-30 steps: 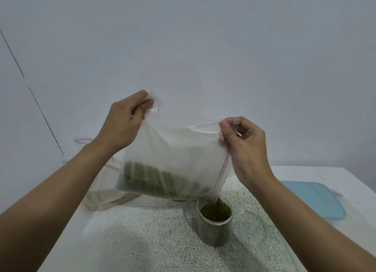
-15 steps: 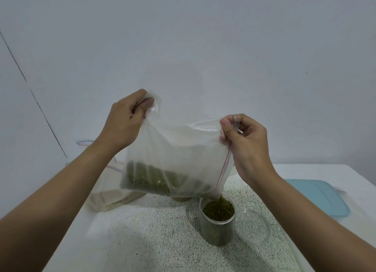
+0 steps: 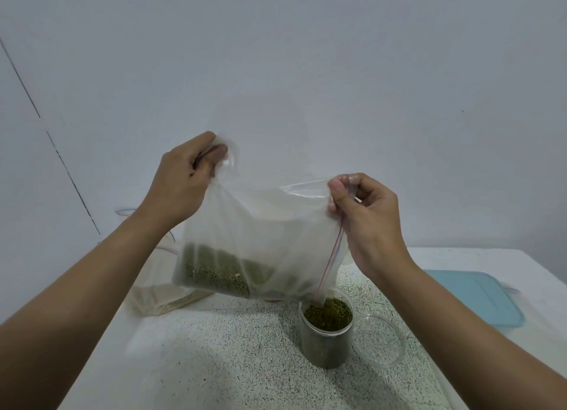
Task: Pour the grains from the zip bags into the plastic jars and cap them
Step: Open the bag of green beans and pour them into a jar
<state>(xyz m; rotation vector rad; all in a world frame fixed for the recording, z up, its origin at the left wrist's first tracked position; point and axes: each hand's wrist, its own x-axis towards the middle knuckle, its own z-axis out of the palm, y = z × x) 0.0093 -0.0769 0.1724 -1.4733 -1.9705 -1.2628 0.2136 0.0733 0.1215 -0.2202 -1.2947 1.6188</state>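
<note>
I pinch the bag [image 3: 260,241] with both hands [image 3: 181,185], tilting its open corner so beans funnel into the jar [image 3: 326,333].

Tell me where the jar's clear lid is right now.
In the head view, the clear lid lies flat on the speckled mat, just right of the open jar of green grains, with the blue container farther right.

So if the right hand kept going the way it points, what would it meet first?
The right hand points up and leftward and pinches the bag, so the bag's upper edge comes first. Beyond it, the left hand seems roughly in that line, though depth is unclear.
</note>
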